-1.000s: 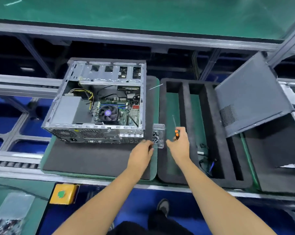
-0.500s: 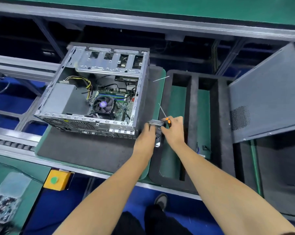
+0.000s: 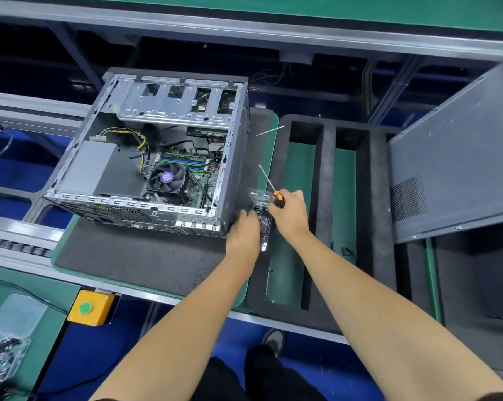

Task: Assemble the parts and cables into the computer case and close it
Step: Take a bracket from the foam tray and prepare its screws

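The open computer case [image 3: 105,157] lies on its side on a dark foam mat [image 3: 134,261], its motherboard, fan [image 3: 167,178] and cables exposed. Just right of its near corner sits a small clear plastic box of screws [image 3: 262,201], lid up. My left hand [image 3: 243,229] holds the box from the left, fingers curled at its edge. My right hand [image 3: 290,213] grips an orange-handled screwdriver [image 3: 270,185], shaft pointing up and away, with its fingers at the box's right side. The grey side panel [image 3: 453,157] leans at the right.
A black foam tray [image 3: 328,198] with long slots lies right of the case, small cables in its near part. A yellow box with a green button [image 3: 90,309] is mounted at the bench's front. Another clear box of screws [image 3: 4,354] sits at lower left.
Both hands have closed in on the clear screw box, my left taking hold of it. The camera view has shifted, bringing the case closer.
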`<state>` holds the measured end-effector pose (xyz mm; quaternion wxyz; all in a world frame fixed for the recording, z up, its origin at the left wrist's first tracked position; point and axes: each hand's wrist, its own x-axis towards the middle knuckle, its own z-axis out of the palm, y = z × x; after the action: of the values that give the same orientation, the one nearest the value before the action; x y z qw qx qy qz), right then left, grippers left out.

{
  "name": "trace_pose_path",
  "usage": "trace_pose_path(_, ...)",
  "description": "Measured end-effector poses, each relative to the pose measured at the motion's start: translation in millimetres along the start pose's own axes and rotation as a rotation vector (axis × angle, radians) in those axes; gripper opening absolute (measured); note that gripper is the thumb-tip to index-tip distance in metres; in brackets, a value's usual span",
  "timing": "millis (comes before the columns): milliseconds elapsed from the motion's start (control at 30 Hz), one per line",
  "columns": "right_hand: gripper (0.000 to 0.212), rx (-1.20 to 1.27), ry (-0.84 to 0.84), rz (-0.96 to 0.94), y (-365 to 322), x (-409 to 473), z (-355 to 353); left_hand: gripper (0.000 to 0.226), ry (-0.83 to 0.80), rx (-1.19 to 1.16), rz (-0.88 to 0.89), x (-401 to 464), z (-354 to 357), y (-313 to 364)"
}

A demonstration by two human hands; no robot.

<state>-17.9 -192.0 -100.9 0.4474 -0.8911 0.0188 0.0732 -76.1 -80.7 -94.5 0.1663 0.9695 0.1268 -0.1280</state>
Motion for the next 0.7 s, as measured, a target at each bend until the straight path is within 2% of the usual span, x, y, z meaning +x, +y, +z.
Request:
trace_pose_path(200,0.027,0.006,-0.019,0.027,-3.1,2.8,-1.6,0.013,-0.008,-0.076,0.0,-4.1,-3.3,0.0)
trace_pose_path(433,0.035,0.016,-0.025,0.028,-6.0,4.7,-2.9,0.013,0.137,-0.439,-0.029,-14.3,-2.5,-4.1)
trace_pose_path(500,0.035,0.014,-0.034,0.031,-7.2,6.0,-4.1,0.014,0.157,-0.607,-0.053,-15.1,0.1,-4.8)
trace_pose_path(600,0.032,0.006,-0.049,0.033,-8.8,6.9,-5.7,0.008,0.129,-0.74,-0.041,-18.3,0.6,-9.6)
trace_pose_path(700,0.027,0.004,-0.059,0.046,-8.9,7.2,-6.0,0.012,0.043,-0.907,-0.169,-16.0,-3.5,-6.7)
